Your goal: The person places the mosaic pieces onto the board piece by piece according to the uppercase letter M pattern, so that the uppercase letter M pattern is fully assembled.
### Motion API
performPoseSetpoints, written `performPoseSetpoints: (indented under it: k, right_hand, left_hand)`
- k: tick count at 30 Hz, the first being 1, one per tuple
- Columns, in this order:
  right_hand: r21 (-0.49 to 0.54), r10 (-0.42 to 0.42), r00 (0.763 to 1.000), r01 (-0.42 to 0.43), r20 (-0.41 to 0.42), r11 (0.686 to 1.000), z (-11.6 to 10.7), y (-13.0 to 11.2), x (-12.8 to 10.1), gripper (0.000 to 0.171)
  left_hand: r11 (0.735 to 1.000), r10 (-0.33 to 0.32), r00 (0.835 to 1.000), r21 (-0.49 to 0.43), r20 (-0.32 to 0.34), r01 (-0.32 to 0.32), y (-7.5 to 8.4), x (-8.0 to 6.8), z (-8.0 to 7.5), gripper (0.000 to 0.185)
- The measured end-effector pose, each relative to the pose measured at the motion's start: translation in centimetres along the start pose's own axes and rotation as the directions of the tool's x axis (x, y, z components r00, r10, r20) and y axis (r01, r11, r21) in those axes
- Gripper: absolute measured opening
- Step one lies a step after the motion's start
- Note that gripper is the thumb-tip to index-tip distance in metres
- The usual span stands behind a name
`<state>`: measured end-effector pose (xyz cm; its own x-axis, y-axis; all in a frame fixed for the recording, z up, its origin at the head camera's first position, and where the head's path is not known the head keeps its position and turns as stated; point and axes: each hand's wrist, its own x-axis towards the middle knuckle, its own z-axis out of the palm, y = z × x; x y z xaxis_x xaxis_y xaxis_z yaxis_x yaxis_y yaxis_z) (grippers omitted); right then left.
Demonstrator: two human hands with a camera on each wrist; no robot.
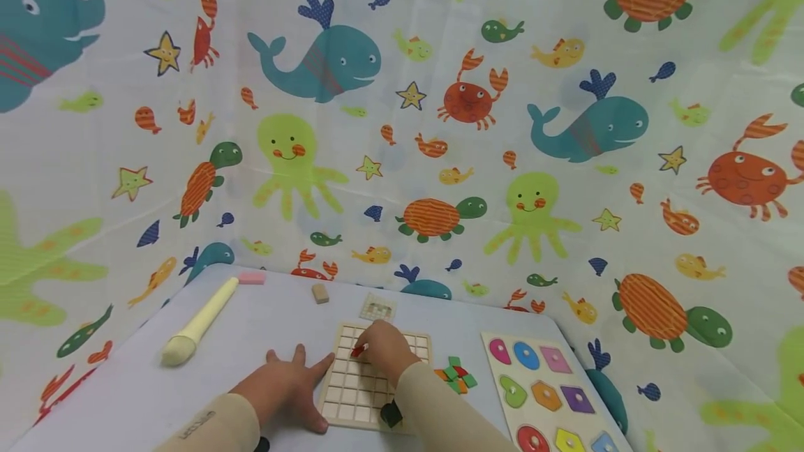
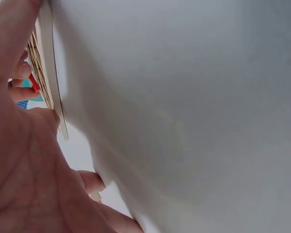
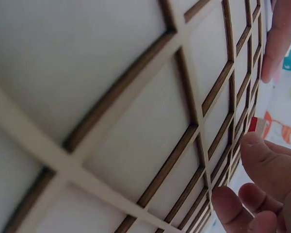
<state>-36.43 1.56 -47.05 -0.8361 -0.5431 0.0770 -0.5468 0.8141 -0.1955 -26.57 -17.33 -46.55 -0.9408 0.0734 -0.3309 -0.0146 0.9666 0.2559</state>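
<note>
A wooden grid board [image 1: 354,396] lies on the table near me. My right hand [image 1: 379,347] hovers over its upper part and pinches a small red piece [image 1: 359,350] between thumb and fingers. In the right wrist view the red piece [image 3: 254,125] shows just above the curled fingers [image 3: 262,165], close to the grid cells [image 3: 136,121]. My left hand [image 1: 285,382] lies flat on the table with fingers spread, its thumb against the board's left edge. The left wrist view shows the palm [image 2: 24,160] beside the board's edge [image 2: 51,73].
A small pile of coloured tiles [image 1: 455,374] sits right of the board, then a shape puzzle board [image 1: 546,396]. A cream cylinder [image 1: 197,323], a pink block [image 1: 251,277], a wooden block [image 1: 320,293] and a small card [image 1: 377,308] lie farther back. A sea-animal sheet surrounds the table.
</note>
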Motion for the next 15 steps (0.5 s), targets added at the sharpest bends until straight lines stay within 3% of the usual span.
performPoseSetpoints:
  k: [11, 15]
  right_hand:
    - [0.036, 0.055, 0.996, -0.058, 0.063, 0.998, 0.31, -0.02, 0.23, 0.011]
    - [0.010, 0.035, 0.999, -0.035, 0.040, 0.999, 0.41, -0.09, 0.33, 0.011]
  left_hand:
    - [0.999, -0.018, 1.000, 0.026, 0.001, 0.018, 0.22, 0.35, 0.35, 0.122]
    - [1.000, -0.024, 1.000, 0.018, -0.008, 0.024, 0.16, 0.39, 0.34, 0.122]
